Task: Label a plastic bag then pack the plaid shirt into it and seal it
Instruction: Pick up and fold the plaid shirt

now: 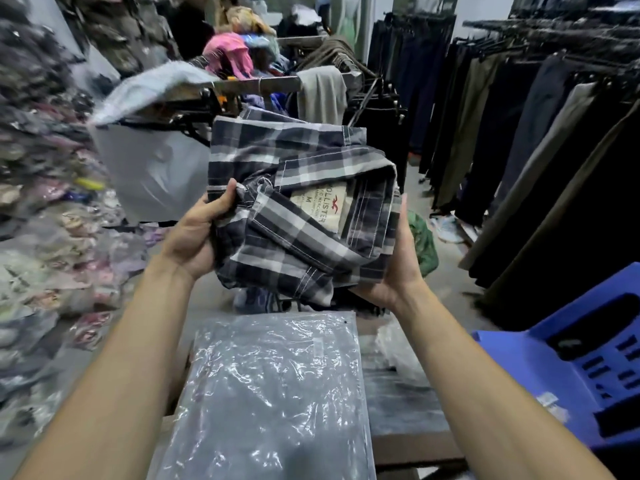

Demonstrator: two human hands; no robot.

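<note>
A folded black, grey and white plaid shirt [294,209] is held up in the air in front of me, its collar label showing. My left hand [197,233] grips its left edge, thumb on top. My right hand [398,265] cups its right edge from below and the side. Beneath my arms lies a clear plastic bag [273,393], flat and crinkled, with a small white sticker near its upper right part. The shirt is above the bag and apart from it.
A blue plastic crate [581,362] stands at the right. Racks of dark hanging trousers [519,133] fill the right side. Heaps of bagged clothes [45,220] pile up on the left. A metal rail with draped garments [270,84] crosses behind the shirt.
</note>
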